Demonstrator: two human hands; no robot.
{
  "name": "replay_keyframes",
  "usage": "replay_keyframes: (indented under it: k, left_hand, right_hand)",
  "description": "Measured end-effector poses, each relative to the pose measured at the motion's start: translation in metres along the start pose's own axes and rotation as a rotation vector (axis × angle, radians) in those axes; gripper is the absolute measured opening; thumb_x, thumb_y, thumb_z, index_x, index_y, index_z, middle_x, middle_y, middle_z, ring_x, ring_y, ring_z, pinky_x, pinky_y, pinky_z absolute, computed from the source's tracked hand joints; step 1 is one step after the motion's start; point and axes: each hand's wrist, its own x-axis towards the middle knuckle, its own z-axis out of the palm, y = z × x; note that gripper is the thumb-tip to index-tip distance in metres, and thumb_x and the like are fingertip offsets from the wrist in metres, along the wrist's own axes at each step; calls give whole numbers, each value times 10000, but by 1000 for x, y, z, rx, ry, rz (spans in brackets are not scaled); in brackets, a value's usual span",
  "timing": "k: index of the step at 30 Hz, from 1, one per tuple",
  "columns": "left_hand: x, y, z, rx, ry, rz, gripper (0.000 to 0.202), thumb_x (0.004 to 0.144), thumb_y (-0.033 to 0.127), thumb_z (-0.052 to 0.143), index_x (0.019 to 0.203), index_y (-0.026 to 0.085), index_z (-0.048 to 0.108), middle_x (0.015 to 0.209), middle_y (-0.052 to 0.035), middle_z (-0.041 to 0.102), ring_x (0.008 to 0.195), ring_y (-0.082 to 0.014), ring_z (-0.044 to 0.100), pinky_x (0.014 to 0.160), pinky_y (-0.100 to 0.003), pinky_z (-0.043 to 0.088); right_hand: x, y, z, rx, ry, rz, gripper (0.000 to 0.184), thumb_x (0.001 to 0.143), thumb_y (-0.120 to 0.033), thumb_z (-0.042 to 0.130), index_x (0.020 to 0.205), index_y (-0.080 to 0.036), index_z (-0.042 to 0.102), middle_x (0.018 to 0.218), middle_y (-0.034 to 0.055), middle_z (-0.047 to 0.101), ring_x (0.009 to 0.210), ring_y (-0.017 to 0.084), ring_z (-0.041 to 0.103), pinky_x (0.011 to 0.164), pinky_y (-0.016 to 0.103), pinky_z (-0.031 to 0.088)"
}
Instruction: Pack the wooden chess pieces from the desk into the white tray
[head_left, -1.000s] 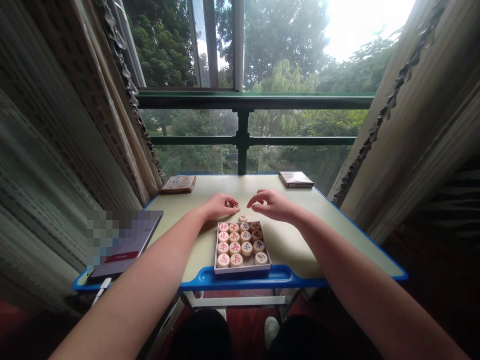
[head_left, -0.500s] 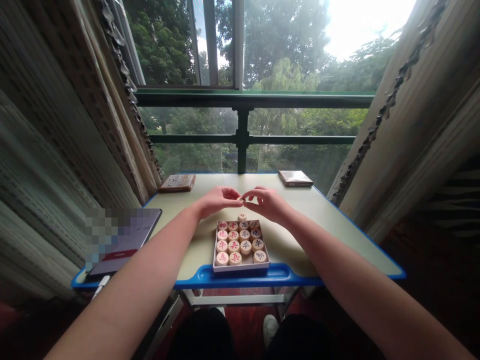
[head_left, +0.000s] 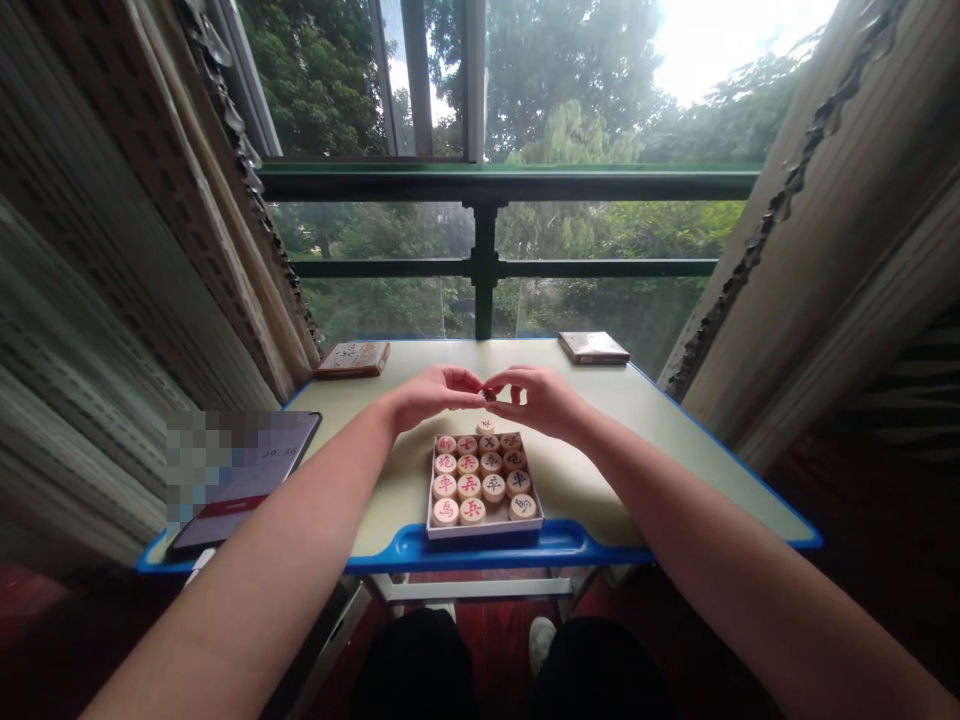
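Observation:
Beyond the box, my left hand and my right hand meet fingertip to fingertip around a small Chinese chess piece. Both hands pinch it just above the table; the fingers partly cover it, and its marking is too small to read. Below them another chess piece sits at the far edge of a shallow white box. Round wooden pieces with red characters fill the box's left columns, and dark-marked ones the right. One gap shows in its nearest row, left of a dark-marked piece.
The pale table has a blue rim with a groove under the box. A tablet with a cable lies at the left edge. Flat boxes stand at the far left and far right. Curtains and a railed window surround the table.
Between my fingertips the chess piece has turned, and its visible side now looks darker. Both hands stay in nearly the same place; the camera view has shifted slightly.

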Motion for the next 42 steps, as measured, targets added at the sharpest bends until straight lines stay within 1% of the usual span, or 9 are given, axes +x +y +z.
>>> replay_keyframes:
  k: [4, 6, 8, 12, 15, 19, 25, 36, 42]
  left_hand:
    - [1, -2, -2, -16, 3, 1, 312, 620, 334, 724, 845, 128, 656, 749, -44, 643, 620, -90, 488, 607, -250, 353]
    - [2, -4, -5, -50, 44, -3, 314, 649, 357, 696, 848, 118, 654, 737, -56, 647, 593, -85, 466, 579, -246, 337]
    - [4, -8, -7, -63, 106, -11, 308, 653, 360, 687, 832, 112, 649, 731, -62, 649, 576, -78, 448, 559, -240, 322]
    - [8, -16, -11, -24, 179, -39, 313, 637, 358, 695, 820, 111, 636, 714, -56, 645, 552, -66, 417, 528, -224, 297]
    - [10, -21, -12, 13, 168, -65, 331, 627, 374, 697, 818, 111, 634, 728, -58, 643, 562, -70, 413, 509, -218, 286]
    - [10, -21, -12, 29, 143, -77, 351, 616, 392, 700, 817, 113, 631, 738, -60, 642, 569, -74, 413, 495, -214, 279]
    - [8, -17, -10, 32, 145, -100, 365, 610, 401, 700, 821, 113, 628, 748, -60, 638, 544, -68, 398, 478, -215, 269]
    - [11, -23, -12, 37, 146, -84, 332, 614, 394, 698, 796, 122, 639, 730, -55, 635, 549, -69, 398, 480, -219, 269]
    - [10, -21, -12, 38, 143, -86, 351, 621, 398, 693, 820, 113, 639, 744, -64, 633, 556, -70, 395, 474, -217, 264]
  right_hand:
    - [0, -4, -3, -11, 4, 13, 219, 706, -259, 634, 887, -149, 685, 822, 48, 652, 565, 81, 476, 585, 227, 410]
    - [-2, -10, -11, -4, -63, 44, 228, 705, -269, 635, 893, -150, 687, 808, 41, 645, 577, 85, 473, 584, 226, 403]
    - [-5, -20, -21, 22, -222, 47, 239, 714, -292, 633, 904, -159, 687, 801, 35, 631, 605, 92, 480, 583, 220, 394]
    - [-12, -40, -33, 102, -592, -101, 263, 696, -316, 671, 923, -184, 686, 802, 17, 577, 675, 98, 490, 607, 201, 385]
    - [-17, -46, -32, 105, -709, -154, 278, 679, -330, 692, 905, -168, 680, 781, 13, 557, 657, 95, 481, 589, 196, 374]
    - [-19, -46, -25, 69, -724, -158, 319, 666, -374, 701, 897, -155, 676, 793, 25, 573, 663, 104, 486, 595, 204, 372]
    - [-22, -48, -22, 24, -716, -103, 340, 641, -357, 723, 924, -174, 674, 803, 23, 599, 679, 114, 510, 607, 209, 375]
    - [-22, -57, -25, -5, -726, -142, 237, 673, -252, 693, 895, -170, 706, 770, 27, 626, 646, 104, 508, 574, 196, 359]
    - [-22, -59, -26, -35, -727, -109, 164, 705, -191, 637, 845, -154, 713, 743, 31, 634, 632, 101, 510, 570, 195, 358]
